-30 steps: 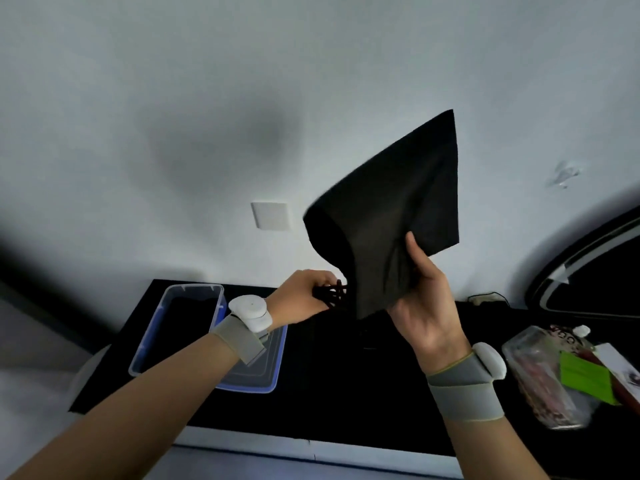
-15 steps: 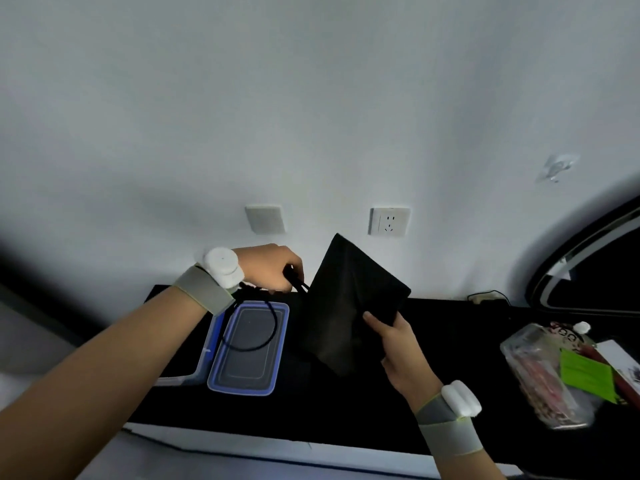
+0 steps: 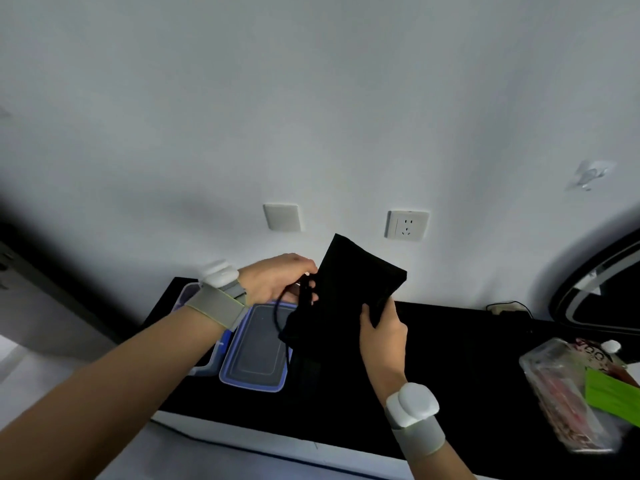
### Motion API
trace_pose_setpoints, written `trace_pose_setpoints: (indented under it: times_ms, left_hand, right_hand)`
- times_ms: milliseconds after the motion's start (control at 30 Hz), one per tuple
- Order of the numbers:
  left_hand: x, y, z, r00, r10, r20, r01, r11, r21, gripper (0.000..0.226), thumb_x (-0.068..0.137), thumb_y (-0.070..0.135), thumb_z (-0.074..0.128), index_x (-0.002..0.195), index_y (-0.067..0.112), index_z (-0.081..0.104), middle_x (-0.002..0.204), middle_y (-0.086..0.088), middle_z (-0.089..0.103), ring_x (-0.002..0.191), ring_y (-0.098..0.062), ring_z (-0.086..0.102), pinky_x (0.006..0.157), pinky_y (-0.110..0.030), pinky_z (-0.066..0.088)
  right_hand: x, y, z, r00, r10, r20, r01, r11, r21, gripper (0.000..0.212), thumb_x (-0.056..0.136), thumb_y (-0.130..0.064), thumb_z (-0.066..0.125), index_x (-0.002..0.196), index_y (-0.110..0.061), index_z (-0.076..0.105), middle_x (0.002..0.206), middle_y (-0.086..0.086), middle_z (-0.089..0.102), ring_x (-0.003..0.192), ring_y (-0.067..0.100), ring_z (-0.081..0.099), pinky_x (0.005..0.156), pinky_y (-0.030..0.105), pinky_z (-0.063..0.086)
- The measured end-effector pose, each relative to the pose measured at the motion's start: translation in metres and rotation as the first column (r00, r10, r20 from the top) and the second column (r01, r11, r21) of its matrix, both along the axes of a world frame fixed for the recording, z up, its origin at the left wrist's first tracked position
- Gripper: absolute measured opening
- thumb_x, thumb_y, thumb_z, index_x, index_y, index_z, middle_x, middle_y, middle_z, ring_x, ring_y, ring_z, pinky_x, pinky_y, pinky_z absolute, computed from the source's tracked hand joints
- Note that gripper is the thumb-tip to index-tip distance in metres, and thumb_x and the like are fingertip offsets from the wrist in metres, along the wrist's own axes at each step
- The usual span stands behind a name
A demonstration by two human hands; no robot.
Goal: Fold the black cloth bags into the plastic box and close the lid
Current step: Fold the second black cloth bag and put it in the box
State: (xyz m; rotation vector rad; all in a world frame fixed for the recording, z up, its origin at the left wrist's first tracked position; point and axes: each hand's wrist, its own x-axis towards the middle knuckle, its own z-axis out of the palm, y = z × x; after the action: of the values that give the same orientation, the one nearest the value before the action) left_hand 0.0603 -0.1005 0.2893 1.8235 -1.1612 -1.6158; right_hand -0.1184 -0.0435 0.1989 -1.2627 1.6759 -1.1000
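A black cloth bag (image 3: 349, 289) hangs in the air above the black table (image 3: 467, 358), folded to a narrow upright strip. My left hand (image 3: 277, 280) pinches its left edge, and a black drawstring loops down from those fingers. My right hand (image 3: 382, 336) grips the bag's right edge from below. Under the bag on the table lies the blue-rimmed lid (image 3: 252, 351), flat. The clear plastic box (image 3: 202, 362) stands left of the lid, mostly hidden behind my left forearm and wrist band.
A clear bag of packets with a green card (image 3: 568, 386) lies at the table's right end. A cable and plug (image 3: 509, 308) sit by the wall, below a white socket (image 3: 407, 225). A dark oval mirror (image 3: 602, 289) leans at the far right.
The bag came down from a wide spread high in front of the wall to a narrow fold just above the table. Both hands dropped with it and moved closer together.
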Motion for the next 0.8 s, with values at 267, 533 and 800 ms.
trace_pose_setpoints:
  times_ms: [267,533,800]
  left_hand:
    - [-0.017,0.004,-0.014,0.878,0.4,-0.264,-0.402,0.914,0.049,0.015,0.088,-0.003,0.035,0.084,0.003,0.048,0.074,-0.011,0.05,0.063,-0.023,0.052,0.057,-0.032,0.051]
    - [0.013,0.018,-0.025,0.961,0.058,0.269,0.022,0.958,-0.287,0.034,0.083,0.008,0.052,0.112,0.017,0.068,0.103,-0.004,0.073,0.096,-0.021,0.069,0.092,-0.039,0.056]
    - [0.08,0.016,-0.027,0.963,-0.044,0.265,0.172,0.861,-0.479,0.052,0.096,0.003,0.042,0.145,0.02,0.045,0.141,0.003,0.056,0.127,-0.012,0.053,0.105,-0.021,0.039]
  right_hand:
    - [0.04,0.002,0.012,0.961,0.164,0.22,-0.166,0.986,-0.01,0.031,0.103,-0.038,0.046,0.13,-0.022,0.044,0.089,-0.006,0.064,0.08,0.011,0.065,0.076,0.034,0.055]
    - [0.079,-0.005,0.007,0.763,0.224,0.607,-0.286,0.958,0.005,0.053,0.078,-0.064,0.069,0.123,-0.043,0.053,0.124,-0.014,0.065,0.117,0.005,0.063,0.106,0.036,0.049]
    - [0.13,-0.025,0.026,0.726,0.121,0.677,-0.27,0.956,0.119,0.01,0.096,-0.013,0.059,0.097,-0.02,0.067,0.097,0.006,0.075,0.086,0.015,0.075,0.082,0.036,0.061]
